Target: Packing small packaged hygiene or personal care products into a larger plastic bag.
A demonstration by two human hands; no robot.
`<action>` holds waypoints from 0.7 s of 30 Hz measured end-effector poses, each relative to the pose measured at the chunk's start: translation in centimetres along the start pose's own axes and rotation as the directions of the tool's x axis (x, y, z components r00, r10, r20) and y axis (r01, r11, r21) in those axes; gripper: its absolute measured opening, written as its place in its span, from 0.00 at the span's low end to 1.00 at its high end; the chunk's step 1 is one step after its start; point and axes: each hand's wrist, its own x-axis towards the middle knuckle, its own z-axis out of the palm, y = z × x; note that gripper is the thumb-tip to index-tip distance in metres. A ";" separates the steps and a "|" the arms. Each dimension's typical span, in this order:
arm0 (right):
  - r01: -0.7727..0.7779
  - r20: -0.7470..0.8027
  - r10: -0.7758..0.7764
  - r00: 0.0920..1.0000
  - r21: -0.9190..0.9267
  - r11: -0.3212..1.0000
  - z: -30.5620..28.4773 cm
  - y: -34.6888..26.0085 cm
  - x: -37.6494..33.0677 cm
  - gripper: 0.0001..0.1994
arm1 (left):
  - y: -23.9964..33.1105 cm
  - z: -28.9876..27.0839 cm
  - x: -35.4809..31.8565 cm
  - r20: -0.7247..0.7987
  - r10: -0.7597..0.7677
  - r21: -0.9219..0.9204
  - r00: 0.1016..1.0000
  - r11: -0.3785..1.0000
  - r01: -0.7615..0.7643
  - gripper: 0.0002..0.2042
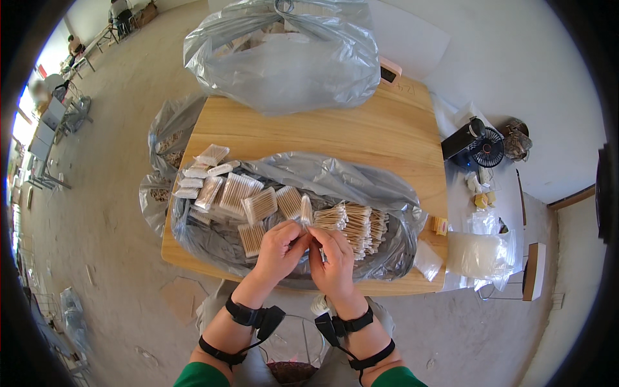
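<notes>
Over the front edge of a grey plastic bag [361,177] spread on the table, my left hand [282,245] and my right hand [331,259] meet fingertip to fingertip. Between them they pinch the lower end of a small clear packet of cotton swabs [306,208], which stands up beyond my fingers. What the fingertips grip exactly is partly hidden. Several filled swab packets [240,193] are heaped in the bag to the left. Just right of my hands lie piles of loose cotton swabs [358,226], their white tips showing.
A large filled plastic bag [284,64] takes up the far end of the wooden table [322,132]. Empty clear sachets [427,260] lie at the right edge, beside a small yellow box [440,225]. Farther right are a small fan [486,147] and a bundle of clear bags [480,255].
</notes>
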 end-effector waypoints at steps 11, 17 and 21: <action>-0.197 0.019 0.197 0.980 0.064 0.978 0.6 0.2 -1.0 0.12 | -0.5 -0.7 -0.4 -0.001 0.079 0.061 0.997 0.995 -0.079 0.06; -0.225 -0.008 0.225 0.974 0.046 0.973 0.9 0.0 -1.1 0.11 | -0.8 -1.0 -0.5 0.039 0.091 0.087 0.995 0.992 -0.094 0.06; -0.204 -0.065 0.205 0.976 0.030 0.979 1.0 0.2 -1.2 0.12 | -0.8 -1.1 -0.5 0.031 0.106 0.094 0.994 0.990 -0.109 0.06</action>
